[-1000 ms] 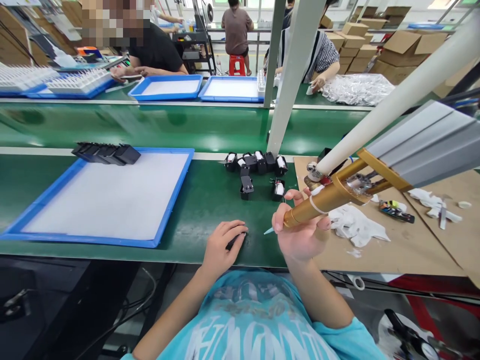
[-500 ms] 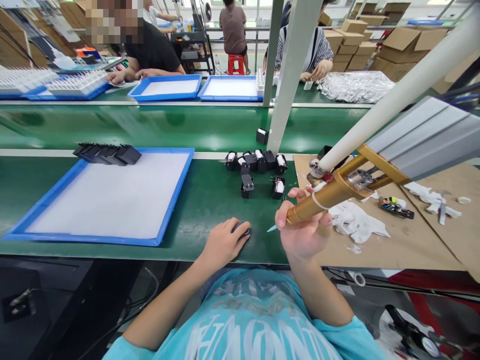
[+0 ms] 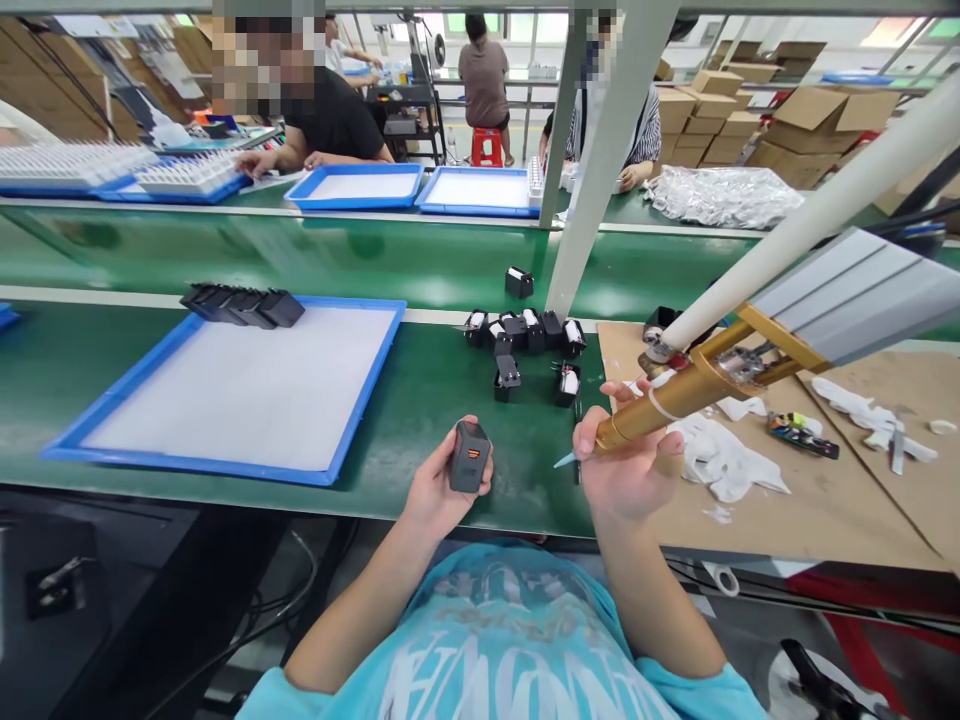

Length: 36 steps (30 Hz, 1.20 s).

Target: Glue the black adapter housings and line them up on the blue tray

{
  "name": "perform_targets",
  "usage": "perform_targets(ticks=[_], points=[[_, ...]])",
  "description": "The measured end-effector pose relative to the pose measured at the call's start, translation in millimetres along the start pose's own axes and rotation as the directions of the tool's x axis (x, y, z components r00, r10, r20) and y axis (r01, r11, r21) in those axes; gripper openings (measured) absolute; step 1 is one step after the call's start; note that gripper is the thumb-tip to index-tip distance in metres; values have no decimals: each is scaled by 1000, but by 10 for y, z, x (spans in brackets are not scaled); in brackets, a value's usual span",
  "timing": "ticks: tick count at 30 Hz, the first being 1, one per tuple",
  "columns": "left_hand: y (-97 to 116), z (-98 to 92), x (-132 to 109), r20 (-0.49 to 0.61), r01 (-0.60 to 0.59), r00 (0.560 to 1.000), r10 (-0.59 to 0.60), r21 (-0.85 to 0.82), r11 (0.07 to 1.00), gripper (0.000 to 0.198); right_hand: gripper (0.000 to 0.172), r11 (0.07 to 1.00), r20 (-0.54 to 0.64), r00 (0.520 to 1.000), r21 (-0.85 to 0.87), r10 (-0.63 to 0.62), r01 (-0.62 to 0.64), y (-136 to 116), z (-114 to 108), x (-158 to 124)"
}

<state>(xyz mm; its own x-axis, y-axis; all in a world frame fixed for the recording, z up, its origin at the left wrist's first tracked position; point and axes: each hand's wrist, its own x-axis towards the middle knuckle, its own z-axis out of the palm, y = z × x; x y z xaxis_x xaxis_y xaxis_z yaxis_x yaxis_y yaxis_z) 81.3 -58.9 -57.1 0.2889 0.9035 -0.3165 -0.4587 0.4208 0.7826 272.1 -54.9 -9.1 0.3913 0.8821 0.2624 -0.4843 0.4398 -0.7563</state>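
My left hand [image 3: 433, 498] is closed round a small black plastic case [image 3: 470, 462], held upright above the green bench with a face bearing orange marks turned up towards me. My right hand [image 3: 626, 485] grips a gold-coloured dispensing gun [image 3: 652, 405]. The gun's pale blue nozzle [image 3: 566, 460] points left and stays apart from the case. Beyond the hands stands a cluster of black cases [image 3: 529, 330] with white parts inside. One more open case [image 3: 568, 383] sits nearer the gun, and a black case with a tilted lid [image 3: 506, 375] is to its left.
A blue-rimmed tray [image 3: 337, 440] lies left, with a row of black cases [image 3: 244, 305] along its far edge. Crumpled white wipes [image 3: 724, 455] lie on cardboard [image 3: 810, 500] at right. A slanting metal post [image 3: 600, 170] rises beyond the bench. Co-workers sit opposite.
My left hand has turned over, so the black case formerly under its fingers now shows its marked face. The right hand still holds the gun. The whole view has shifted slightly.
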Motion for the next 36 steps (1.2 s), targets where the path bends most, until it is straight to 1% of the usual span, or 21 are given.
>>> perform_targets(ticks=[3,4,5,6,7,8,9,10,11,12,13,15,17,19,21,24,26,29,31,33,36], points=[[103,-123,-12,-18,-86,996,89,140,986,43,42,1000,-9,1000,0,-2,2,4,-11,19],[177,-200,-10,-28,-133,989,144,234,963,46,41,1000,-3,1000,5,-8,8,6,-20,27],[277,-297,-3,-50,-191,974,223,358,914,48,39,1000,4,1000,9,-13,13,9,-30,35],[399,-415,10,-78,-235,946,316,509,828,51,37,1000,10,1000,10,-17,17,11,-41,42],[542,-551,28,-109,-262,888,447,678,687,54,36,1000,15,1000,8,-18,18,13,-53,50],[696,-702,52,-128,-217,811,570,840,498,57,36,1000,17,1000,5,-19,19,15,-63,57],[855,-862,79,-133,-94,746,652,949,302,59,36,1000,17,1000,1,-19,19,17,-73,64],[1009,-1025,109,-127,41,710,693,989,140,61,36,1000,13,1000,-2,-21,21,19,-81,72],[1151,-1187,140,-136,164,701,700,986,27,65,37,1000,10,1000,-2,-25,25,23,-89,79],[1276,-1340,170,-163,269,721,674,962,-56,71,37,1000,6,1000,1,-28,28,28,-96,86],[1382,-1479,199,-206,354,742,637,929,-112,75,38,1000,4,1000,6,-30,30,34,-104,94],[1545,-1690,258,-272,430,785,556,886,-173,84,38,999,8,999,17,-35,35,52,-123,107],[1669,-1773,346,-240,415,801,548,883,-220,91,38,999,22,999,23,-42,42,73,-146,117],[1783,-1698,514,-103,335,790,605,898,-284,91,38,999,43,998,17,-52,52,92,-166,124],[1889,-1476,810,65,196,781,621,919,-343,84,37,998,59,997,5,-58,58,100,-178,126],[1997,-990,1490,242,-85,849,470,940,-330,75,35,998,35,997,-19,-63,64,88,-178,118],[2013,-670,2013,313,-183,872,376,921,-344,71,36,997,4,998,-50,-65,65,79,-175,107],[1960,-312,2692,346,-226,883,318,906,-358,74,40,990,-22,996,-111,-84,81,96,-184,99],[1906,-177,2991,328,-215,898,294,909,-357,70,41,986,-36,994,-136,-102,96,126,-197,103],[1871,-120,3149,295,-188,913,283,917,-352,57,42,985,-49,992,-140,-113,105,153,-210,110],[1890,-139,3154,241,-128,922,304,929,-348,40,46,988,-47,994,-126,-95,88,164,-223,105]])
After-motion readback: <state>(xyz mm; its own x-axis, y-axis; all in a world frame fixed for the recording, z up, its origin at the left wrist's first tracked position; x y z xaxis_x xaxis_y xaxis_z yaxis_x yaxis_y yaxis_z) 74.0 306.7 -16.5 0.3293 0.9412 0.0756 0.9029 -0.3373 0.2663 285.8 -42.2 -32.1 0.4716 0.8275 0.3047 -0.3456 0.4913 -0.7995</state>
